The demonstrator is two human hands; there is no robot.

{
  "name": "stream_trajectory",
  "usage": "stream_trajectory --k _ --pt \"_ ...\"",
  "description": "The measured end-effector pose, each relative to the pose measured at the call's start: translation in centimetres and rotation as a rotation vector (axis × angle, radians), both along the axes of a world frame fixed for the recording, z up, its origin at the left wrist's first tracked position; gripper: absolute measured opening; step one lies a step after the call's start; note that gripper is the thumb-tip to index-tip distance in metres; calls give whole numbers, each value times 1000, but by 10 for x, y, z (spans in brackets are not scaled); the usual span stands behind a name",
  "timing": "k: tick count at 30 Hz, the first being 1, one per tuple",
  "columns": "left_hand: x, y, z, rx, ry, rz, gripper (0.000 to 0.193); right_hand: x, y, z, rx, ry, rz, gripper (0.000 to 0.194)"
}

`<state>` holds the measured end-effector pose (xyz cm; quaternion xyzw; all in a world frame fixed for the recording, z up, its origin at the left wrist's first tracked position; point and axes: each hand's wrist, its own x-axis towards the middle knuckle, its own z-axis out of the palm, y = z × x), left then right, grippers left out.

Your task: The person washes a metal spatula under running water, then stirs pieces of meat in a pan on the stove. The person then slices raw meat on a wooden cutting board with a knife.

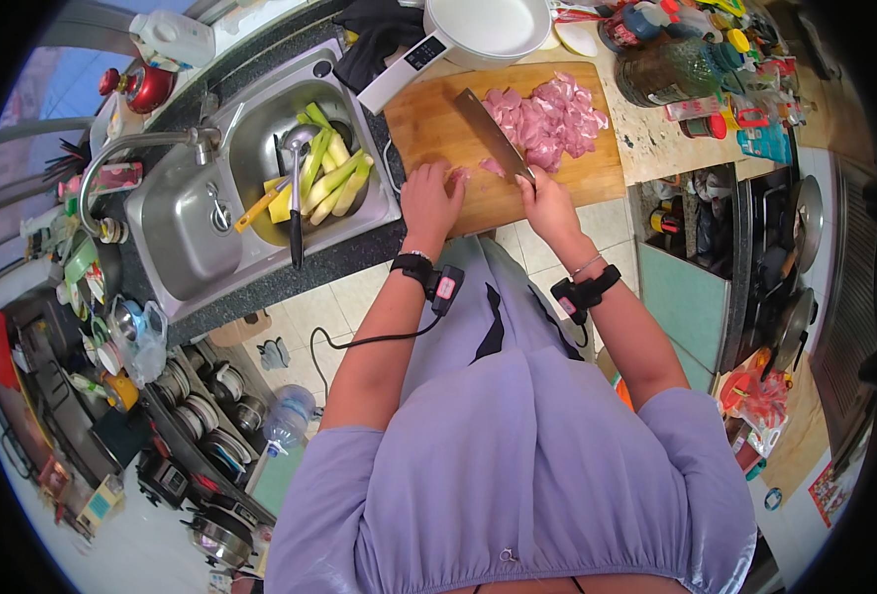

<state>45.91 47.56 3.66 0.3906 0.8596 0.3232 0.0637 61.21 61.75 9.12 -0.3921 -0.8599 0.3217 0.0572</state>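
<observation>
A wooden cutting board (pixel 427 130) lies on the counter before me. My right hand (pixel 550 204) grips a cleaver (pixel 486 126), its broad blade slanting away to the upper left over the board. Beyond the blade, a pile of sliced raw meat (pixel 550 122) covers the board's far right part. My left hand (pixel 431 200) rests at the board's near left edge, fingertips by a small piece of raw meat (pixel 458 175); whether it pinches that piece is hard to see. Another small slice (pixel 492 167) sits between that piece and the blade.
Left of the board, a steel sink (pixel 186 215) holds cut green stalks (pixel 327 174), a ladle (pixel 296 171) and a yellow-handled tool (pixel 260 206). A white pan (pixel 490 30) stands behind the board, its handle reaching over the board's far left corner. Bottles and a large jar (pixel 665 72) crowd the right.
</observation>
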Motion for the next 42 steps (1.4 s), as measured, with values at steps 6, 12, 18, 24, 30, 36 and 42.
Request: stream_trajectory --k 6,12,18,24,30,36,42 --pt "3 11 6 84 84 -165 31 16 11 2 26 -15 19 21" --pt "0 49 -2 82 107 -421 24 30 12 6 47 41 -8 20" --pt "-13 52 -6 -99 122 -316 25 29 14 6 49 40 -2 20" --pt "-12 20 14 -54 100 -109 40 -2 1 5 58 -43 32 18" --pt "-4 -27 26 10 -20 78 30 -23 -14 2 87 5 71 19" --pt "1 -58 24 -32 -73 141 23 -41 -18 -28 62 -150 116 21" --pt "5 -13 18 22 13 12 27 -44 -14 -31 13 -229 142 21"
